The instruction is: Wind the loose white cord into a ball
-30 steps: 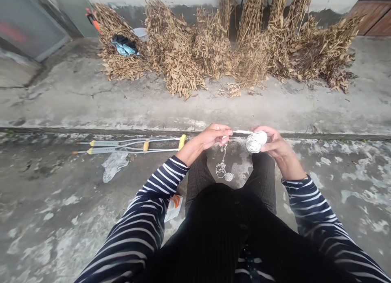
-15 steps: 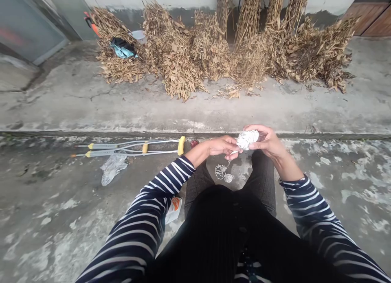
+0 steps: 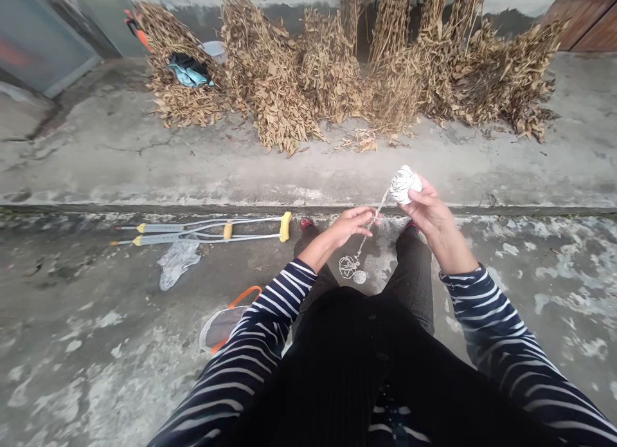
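A ball of white yarn (image 3: 403,184) with thin dark marks is held up in my right hand (image 3: 427,209), fingers closed around its right side. From the ball a strand of yarn (image 3: 382,204) slants down and left, across the fingertips of my left hand (image 3: 355,225). That hand's fingers are stretched and apart, with the strand resting against them. Lower down, the strand reaches a loose tangle of yarn (image 3: 348,267) on the ground between my legs. Beside the tangle sits a small round wound piece (image 3: 360,277).
Crutches with yellow pads (image 3: 285,227) lie at left, with a clear plastic bag (image 3: 178,264) by them. An orange-trimmed bag (image 3: 222,325) is near my left forearm. Dried plant bundles (image 3: 279,80) lean on the wall, beyond a raised concrete ledge (image 3: 216,177).
My right hand has raised the yarn ball up and rightward, away from my left hand. A longer strand now spans between them. My left fingers, pinched near the ball before, have spread.
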`<state>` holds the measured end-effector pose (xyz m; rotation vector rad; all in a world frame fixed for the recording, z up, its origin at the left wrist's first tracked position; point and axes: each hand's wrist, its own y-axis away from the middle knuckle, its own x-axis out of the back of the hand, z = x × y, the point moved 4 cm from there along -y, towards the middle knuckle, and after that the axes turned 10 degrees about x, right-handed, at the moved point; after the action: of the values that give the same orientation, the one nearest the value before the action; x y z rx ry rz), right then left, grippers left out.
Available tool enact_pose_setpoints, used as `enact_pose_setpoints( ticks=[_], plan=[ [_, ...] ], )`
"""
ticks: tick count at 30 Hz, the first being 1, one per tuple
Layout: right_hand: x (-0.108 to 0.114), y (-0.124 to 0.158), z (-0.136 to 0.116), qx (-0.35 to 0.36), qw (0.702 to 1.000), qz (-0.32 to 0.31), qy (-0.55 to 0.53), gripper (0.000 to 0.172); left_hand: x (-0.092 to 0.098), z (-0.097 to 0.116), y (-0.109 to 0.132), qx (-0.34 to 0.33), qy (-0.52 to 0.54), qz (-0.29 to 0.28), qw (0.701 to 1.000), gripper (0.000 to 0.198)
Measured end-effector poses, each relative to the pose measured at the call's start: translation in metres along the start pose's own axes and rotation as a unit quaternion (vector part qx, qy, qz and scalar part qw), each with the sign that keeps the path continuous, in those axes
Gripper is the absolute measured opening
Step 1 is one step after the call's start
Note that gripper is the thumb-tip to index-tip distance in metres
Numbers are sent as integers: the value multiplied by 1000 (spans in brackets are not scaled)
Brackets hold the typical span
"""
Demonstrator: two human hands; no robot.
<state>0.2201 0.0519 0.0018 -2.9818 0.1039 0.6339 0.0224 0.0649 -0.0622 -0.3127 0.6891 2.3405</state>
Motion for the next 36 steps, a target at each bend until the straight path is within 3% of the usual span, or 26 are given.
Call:
enact_pose_setpoints(
  ticks=[3, 8, 13, 16, 20, 27, 32, 36],
  plan=[
    [0, 0, -3, -10, 1000, 2, 9, 64, -7, 24, -1, -71, -20, 74, 995, 40],
    [-8, 1, -5, -32, 999, -12, 23, 64, -34, 49, -14, -166, -29, 104, 980, 49],
    [-7, 8, -7, -47, 998, -38, 7, 61, -43, 53, -7, -171, -105, 136, 970, 21],
    [-1, 14, -5, -51, 997, -56, 8, 58, -43, 60, 7, -161, -149, 104, 970, 7],
    [4, 19, 1, -42, 997, -57, 3, 58, -41, 69, 20, -128, -169, 53, 976, 11],
    [-2, 22, 5, -27, 997, -68, 19, 64, -43, 70, 25, -103, -160, 71, 979, 21],
    [-7, 27, 0, -23, 998, -65, -13, 65, -41, 62, 23, -34, -29, -55, 998, 30],
    [-11, 31, -5, -19, 997, -80, -9, 63, -36, 57, 23, 10, -3, -123, 992, 34]
  ],
)
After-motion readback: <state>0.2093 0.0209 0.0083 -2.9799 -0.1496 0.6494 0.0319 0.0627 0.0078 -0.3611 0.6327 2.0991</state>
